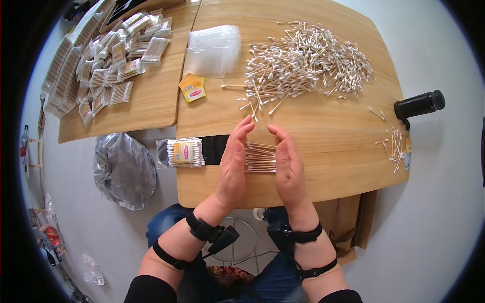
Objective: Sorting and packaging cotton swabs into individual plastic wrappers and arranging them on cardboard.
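A small bundle of cotton swabs (260, 157) lies flat on the wooden table (333, 136), squeezed between my two palms. My left hand (234, 162) presses on the bundle's left ends and my right hand (288, 164) presses on its right ends, both with fingers straight and pointing away from me. A large loose heap of cotton swabs (303, 63) is spread across the far middle of the table. One filled packet of swabs (185, 152) rests at the table's left edge, just left of my left hand.
A stack of clear plastic bags (213, 49) and yellow paper labels (192, 88) lie at the far left. Several filled packets (113, 55) cover a second table. A black cylinder (418, 104) and a few stray swabs (393, 144) sit at right. A grey bag (125, 169) lies on the floor.
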Demonstrator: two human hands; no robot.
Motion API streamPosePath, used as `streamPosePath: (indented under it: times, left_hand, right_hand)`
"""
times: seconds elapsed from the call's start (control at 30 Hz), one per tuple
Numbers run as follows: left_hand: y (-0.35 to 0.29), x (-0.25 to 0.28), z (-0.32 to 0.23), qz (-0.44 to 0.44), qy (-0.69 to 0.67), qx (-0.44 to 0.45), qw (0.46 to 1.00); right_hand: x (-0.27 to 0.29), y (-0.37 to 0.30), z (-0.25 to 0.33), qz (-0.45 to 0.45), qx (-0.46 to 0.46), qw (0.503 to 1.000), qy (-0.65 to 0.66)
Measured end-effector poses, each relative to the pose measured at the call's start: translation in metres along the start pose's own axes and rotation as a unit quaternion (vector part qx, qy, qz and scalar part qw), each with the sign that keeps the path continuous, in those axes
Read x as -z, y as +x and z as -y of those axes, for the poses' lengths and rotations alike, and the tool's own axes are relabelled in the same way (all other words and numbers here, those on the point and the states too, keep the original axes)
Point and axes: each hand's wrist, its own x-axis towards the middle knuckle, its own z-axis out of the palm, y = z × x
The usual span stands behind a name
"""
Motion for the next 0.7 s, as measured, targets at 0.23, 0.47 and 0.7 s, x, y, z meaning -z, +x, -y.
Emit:
streamPosePath:
  times: [0.23, 0.47, 0.7]
  left_hand:
    - [0.001, 0.005, 0.005, 0.035, -0.023, -0.001, 0.999]
    - [0.004, 0.014, -0.011, 0.12, 0.262, -0.055, 0.956]
    - [-0.015, 0.009, -0.015, 0.26, 0.659, -0.106, 0.698]
  right_hand:
    - [-0.005, 0.0, 0.001, -0.002, 0.008, 1.0, 0.006]
    - [0.013, 0.004, -0.008, -0.076, -0.015, 0.99, 0.115]
    - [0.026, 0.008, -0.01, -0.117, -0.025, 0.984, 0.136]
